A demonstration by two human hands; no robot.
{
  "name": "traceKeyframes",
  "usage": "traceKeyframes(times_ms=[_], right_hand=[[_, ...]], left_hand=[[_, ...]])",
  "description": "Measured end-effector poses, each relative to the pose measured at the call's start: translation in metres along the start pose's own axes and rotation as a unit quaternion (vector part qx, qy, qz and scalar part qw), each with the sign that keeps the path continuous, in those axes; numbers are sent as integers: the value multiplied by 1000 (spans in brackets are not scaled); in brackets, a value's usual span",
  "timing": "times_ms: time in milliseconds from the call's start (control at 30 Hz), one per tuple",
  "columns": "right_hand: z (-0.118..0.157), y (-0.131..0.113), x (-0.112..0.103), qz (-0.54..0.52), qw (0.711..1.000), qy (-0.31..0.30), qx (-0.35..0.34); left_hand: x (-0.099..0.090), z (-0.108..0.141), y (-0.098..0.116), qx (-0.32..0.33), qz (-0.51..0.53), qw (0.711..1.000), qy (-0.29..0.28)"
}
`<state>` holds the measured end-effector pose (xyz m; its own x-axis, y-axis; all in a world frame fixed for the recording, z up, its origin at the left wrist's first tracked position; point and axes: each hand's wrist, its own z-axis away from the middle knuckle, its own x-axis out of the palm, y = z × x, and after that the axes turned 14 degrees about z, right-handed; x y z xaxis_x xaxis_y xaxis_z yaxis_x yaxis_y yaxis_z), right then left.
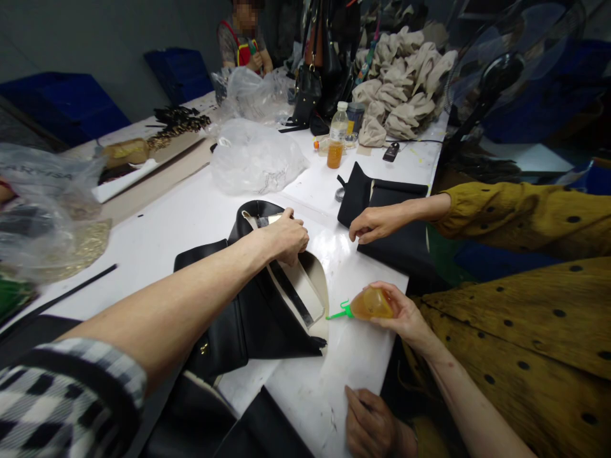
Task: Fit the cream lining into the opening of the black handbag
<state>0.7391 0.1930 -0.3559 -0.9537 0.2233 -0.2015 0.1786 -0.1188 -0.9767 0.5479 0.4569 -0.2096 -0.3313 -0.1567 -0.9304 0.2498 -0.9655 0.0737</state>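
My left hand (289, 239) reaches across a black leather bag piece (281, 318), its fingers closed on the pale inner lining (292, 280) near the top. A black strip runs along this lining. In my right hand (405, 315) is an amber squeeze bottle (372, 303), tilted on its side. Its green nozzle (340, 312) points left, with the tip at the right edge of the bag piece. A gold clasp (205, 348) shows on the black flap at lower left. What lies under my left fingers is partly hidden.
A co-worker in a mustard dotted garment (520, 331) is close on the right, one hand (377, 224) over another black piece (391, 197), the other hand (372, 423) at the table's near edge. Beyond are plastic bags (255, 156), an orange-liquid bottle (337, 137) and beige fabric pieces (405, 83).
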Motion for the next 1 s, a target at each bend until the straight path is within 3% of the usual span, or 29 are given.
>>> traceKeyframes(times_ms=[567,1000], right_hand=[[23,2,9,-33,998,-8,50],[31,2,13,-61,991,22,116]], left_hand=[[9,8,-4,15,-10,998,54],[14,19,-3,26,-13,996,84]])
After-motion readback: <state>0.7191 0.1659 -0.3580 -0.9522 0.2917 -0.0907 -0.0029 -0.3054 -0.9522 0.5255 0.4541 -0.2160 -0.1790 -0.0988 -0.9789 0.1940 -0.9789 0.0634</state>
